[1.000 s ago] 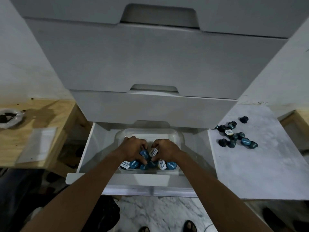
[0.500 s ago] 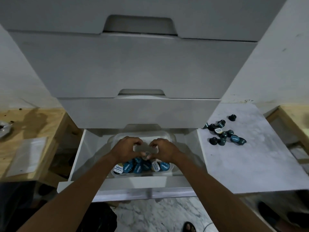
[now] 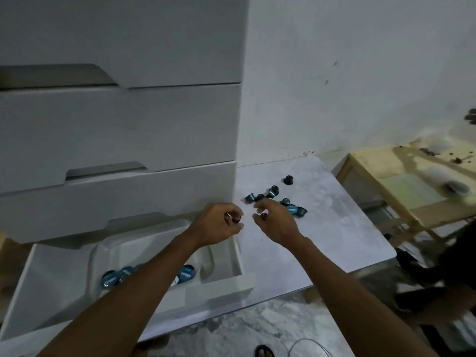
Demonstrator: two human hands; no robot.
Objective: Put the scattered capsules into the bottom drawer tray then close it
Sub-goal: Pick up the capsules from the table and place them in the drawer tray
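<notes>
Several small dark and teal coffee capsules [image 3: 277,199] lie clustered on a pale grey marbled surface [image 3: 332,228] beside a white drawer cabinet [image 3: 123,140]. The right hand [image 3: 275,220] hovers over the cluster, fingers [image 3: 260,204] loosely spread, a dark capsule just by the thumb. The left hand [image 3: 219,224] is curled with a dark capsule pinched at its fingertips, above the edge of the open white bottom drawer [image 3: 219,292]. Inside, a clear plastic tray [image 3: 206,256] holds more blue-lidded capsules [image 3: 110,278], partly hidden by the left forearm.
</notes>
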